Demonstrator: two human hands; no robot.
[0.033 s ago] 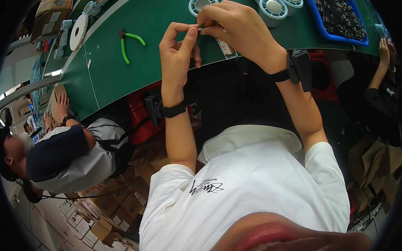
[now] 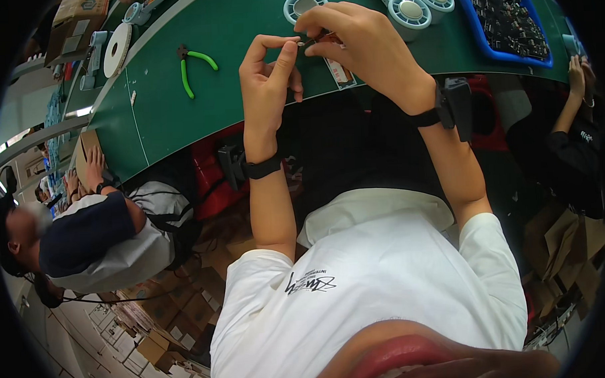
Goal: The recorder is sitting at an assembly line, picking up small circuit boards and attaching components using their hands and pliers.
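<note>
Two bare hands meet above the near edge of the green desk (image 2: pixel 244 31), fingertips drawn together on one tiny part. The left hand (image 2: pixel 266 70) pinches with thumb and forefinger, the other fingers curled in; the right hand (image 2: pixel 357 44) arches over from the other side and pinches too, so both are closed on the same small component (image 2: pixel 305 42), a short dark piece with a pale end, too small to name more closely. It hangs in the air between the fingertips, just over a small printed card (image 2: pixel 340 71) lying at the desk's near edge. Each wrist carries a black band with a dark box-shaped device. Just beyond the hands stands a pale blue solder spool (image 2: pixel 304 3), with two more spools (image 2: pixel 419 3) to its right, and a blue tray (image 2: pixel 510 22) full of small dark parts fills the far right corner. Green-handled cutters (image 2: pixel 193 65) lie well apart to the left, near a white tape roll (image 2: pixel 116 49) at the left edge. Another person (image 2: pixel 97 236) in a dark and white shirt sits to the left with hands at the same desk, and a further person's arm (image 2: pixel 573 106) shows at the right. The likely slip, as I judge it, is the part escaping: the grip is fingertip-only and held over the desk's edge, so a twist or an uneven squeeze could flick it down onto the lap or floor, where cardboard boxes (image 2: pixel 161 327) would hide it.
</note>
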